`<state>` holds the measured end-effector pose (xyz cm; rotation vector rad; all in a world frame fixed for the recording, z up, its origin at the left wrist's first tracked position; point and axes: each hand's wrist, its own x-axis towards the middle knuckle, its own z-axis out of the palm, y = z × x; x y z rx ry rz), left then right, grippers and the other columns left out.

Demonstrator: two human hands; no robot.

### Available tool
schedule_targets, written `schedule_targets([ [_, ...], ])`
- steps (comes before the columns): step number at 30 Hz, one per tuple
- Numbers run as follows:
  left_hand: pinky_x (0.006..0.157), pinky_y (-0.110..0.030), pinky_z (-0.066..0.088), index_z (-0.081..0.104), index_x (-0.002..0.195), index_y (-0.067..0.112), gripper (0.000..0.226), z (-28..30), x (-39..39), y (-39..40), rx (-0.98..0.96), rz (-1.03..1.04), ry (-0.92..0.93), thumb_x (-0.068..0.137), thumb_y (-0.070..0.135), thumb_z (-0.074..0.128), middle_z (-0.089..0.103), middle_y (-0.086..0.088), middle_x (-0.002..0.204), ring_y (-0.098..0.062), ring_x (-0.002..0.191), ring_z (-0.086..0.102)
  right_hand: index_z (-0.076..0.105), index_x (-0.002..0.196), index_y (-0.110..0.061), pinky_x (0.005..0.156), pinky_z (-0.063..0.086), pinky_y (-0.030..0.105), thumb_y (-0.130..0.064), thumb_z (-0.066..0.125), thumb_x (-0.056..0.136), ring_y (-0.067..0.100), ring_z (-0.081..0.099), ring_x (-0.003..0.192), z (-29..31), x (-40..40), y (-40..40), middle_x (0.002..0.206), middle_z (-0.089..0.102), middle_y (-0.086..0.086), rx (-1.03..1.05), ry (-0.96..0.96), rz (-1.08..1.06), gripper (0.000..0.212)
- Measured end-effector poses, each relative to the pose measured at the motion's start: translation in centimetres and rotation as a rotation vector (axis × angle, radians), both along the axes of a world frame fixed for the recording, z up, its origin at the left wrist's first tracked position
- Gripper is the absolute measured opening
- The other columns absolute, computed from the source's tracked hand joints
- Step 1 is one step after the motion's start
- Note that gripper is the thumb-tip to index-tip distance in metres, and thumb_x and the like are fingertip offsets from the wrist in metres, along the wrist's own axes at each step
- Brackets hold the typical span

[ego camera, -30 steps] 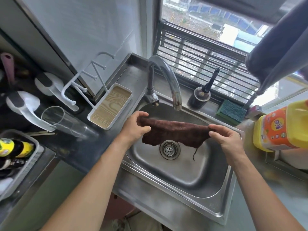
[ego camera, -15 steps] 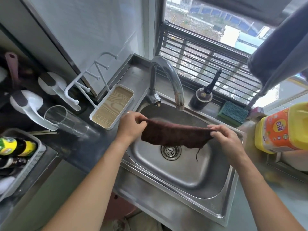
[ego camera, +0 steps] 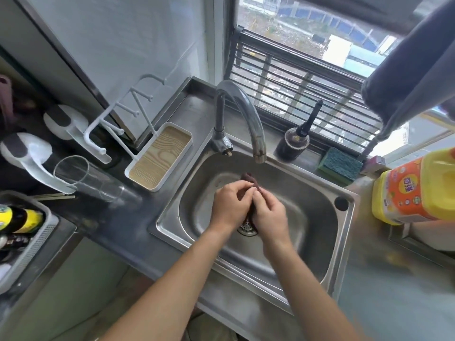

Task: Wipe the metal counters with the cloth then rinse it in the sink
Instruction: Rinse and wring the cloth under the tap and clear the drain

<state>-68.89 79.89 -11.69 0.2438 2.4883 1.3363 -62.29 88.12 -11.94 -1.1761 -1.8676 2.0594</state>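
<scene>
The dark brown cloth (ego camera: 250, 179) is bunched into a narrow bundle over the steel sink (ego camera: 317, 217), below the tap's spout. My left hand (ego camera: 230, 205) and my right hand (ego camera: 269, 215) are pressed close together, both gripping the bundled cloth; only its top end and a strip between the hands show. The curved tap (ego camera: 242, 114) stands behind the basin, and no water is visible from it. The drain strainer (ego camera: 246, 226) is partly hidden under my hands.
A white tray (ego camera: 160, 157) with a wood-grain bottom and a glass (ego camera: 83, 177) sit on the dark counter at left. A dark bottle (ego camera: 294, 141) and green sponge (ego camera: 341, 166) stand on the sill. A yellow detergent jug (ego camera: 416, 188) is at right.
The cloth was stretched wide between my two hands over the sink. Now my hands have come together at the middle and the cloth is gathered into a tight bundle between them.
</scene>
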Motion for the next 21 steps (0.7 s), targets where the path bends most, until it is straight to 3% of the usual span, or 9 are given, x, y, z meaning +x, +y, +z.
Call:
schedule_targets([
  [3, 0.094, -0.026, 0.050, 0.074, 0.116, 0.026, 0.028, -0.5, 0.2, 0.2, -0.029, -0.051, -0.015, 0.089, 0.027, 0.065, 0.074, -0.001, 0.108, -0.016, 0.100, 0.067, 0.071, 0.123, -0.022, 0.070, 0.054, 0.019, 0.000, 0.043, 0.093, 0.006, 0.069, 0.080, 0.5, -0.6, -0.4, 0.086, 0.077, -0.005, -0.201, 0.024, 0.013, 0.047],
  [5, 0.090, -0.026, 0.050, 0.072, 0.117, 0.027, 0.032, -0.6, 0.0, -0.1, -0.037, -0.098, -0.009, 0.085, 0.031, 0.071, 0.071, -0.001, 0.104, -0.016, 0.098, 0.066, 0.067, 0.132, -0.019, 0.079, 0.051, 0.023, 0.000, 0.045, 0.083, 0.010, 0.067, 0.082, 0.1, -0.6, 0.3, 0.084, 0.074, -0.005, -0.288, 0.017, 0.006, 0.057],
  [7, 0.084, -0.028, 0.053, 0.072, 0.107, 0.028, 0.029, -0.9, -0.4, -0.5, -0.010, -0.082, -0.008, 0.078, 0.034, 0.077, 0.070, 0.003, 0.096, -0.013, 0.090, 0.066, 0.063, 0.137, -0.015, 0.097, 0.052, 0.034, 0.000, 0.043, 0.071, 0.019, 0.070, 0.103, -0.1, -0.2, 1.0, 0.107, 0.076, 0.003, -0.359, 0.025, 0.040, 0.070],
  [9, 0.080, -0.031, 0.054, 0.073, 0.096, 0.025, 0.021, -1.0, -0.8, -0.8, 0.004, -0.032, 0.021, 0.076, 0.029, 0.080, 0.070, 0.004, 0.089, -0.013, 0.084, 0.065, 0.062, 0.137, -0.009, 0.102, 0.053, 0.039, 0.006, 0.038, 0.072, 0.023, 0.068, 0.118, 0.0, 0.3, 1.9, 0.124, 0.073, 0.010, -0.392, 0.033, 0.123, 0.071],
  [11, 0.082, -0.033, 0.052, 0.074, 0.092, 0.022, 0.012, -0.9, -1.3, -1.1, 0.014, -0.020, 0.093, 0.080, 0.020, 0.076, 0.069, 0.004, 0.088, -0.014, 0.085, 0.063, 0.068, 0.125, -0.007, 0.095, 0.056, 0.034, 0.010, 0.036, 0.080, 0.022, 0.070, 0.114, -0.2, 0.7, 3.3, 0.124, 0.072, 0.012, -0.264, 0.015, 0.190, 0.058],
  [14, 0.084, -0.028, 0.046, 0.072, 0.093, 0.023, 0.012, -0.3, -1.9, -1.6, -0.003, -0.061, 0.219, 0.083, 0.018, 0.069, 0.065, 0.005, 0.089, -0.015, 0.091, 0.057, 0.068, 0.101, -0.025, 0.081, 0.054, 0.020, 0.008, 0.046, 0.085, 0.017, 0.073, 0.099, -0.9, 1.1, 5.4, 0.114, 0.070, 0.002, 0.363, -0.049, 0.251, 0.042],
  [16, 0.080, -0.024, 0.043, 0.069, 0.092, 0.021, 0.011, 0.0, -2.2, -1.9, 0.009, -0.094, 0.252, 0.082, 0.017, 0.067, 0.064, 0.005, 0.087, -0.014, 0.087, 0.056, 0.063, 0.102, -0.032, 0.081, 0.048, 0.009, 0.007, 0.055, 0.080, 0.014, 0.064, 0.108, -1.4, 1.0, 6.2, 0.118, 0.059, -0.001, 0.615, -0.030, 0.353, 0.045],
  [17, 0.077, -0.021, 0.041, 0.069, 0.091, 0.020, 0.011, 0.1, -2.3, -2.0, 0.015, -0.116, 0.262, 0.082, 0.015, 0.067, 0.063, 0.005, 0.086, -0.013, 0.085, 0.055, 0.062, 0.106, -0.033, 0.087, 0.047, 0.010, 0.007, 0.059, 0.079, 0.015, 0.059, 0.116, -1.8, 0.9, 6.5, 0.123, 0.053, -0.001, 0.648, -0.005, 0.413, 0.048],
  [21, 0.076, -0.010, 0.038, 0.067, 0.090, 0.019, 0.011, 0.7, -2.7, -2.4, 0.040, -0.169, 0.291, 0.082, 0.012, 0.066, 0.060, 0.005, 0.085, -0.009, 0.082, 0.054, 0.060, 0.116, -0.034, 0.109, 0.046, 0.041, -0.008, 0.073, 0.081, 0.018, 0.043, 0.134, -2.8, 0.2, 7.2, 0.137, 0.042, 0.000, 0.760, 0.009, 0.588, 0.046],
])
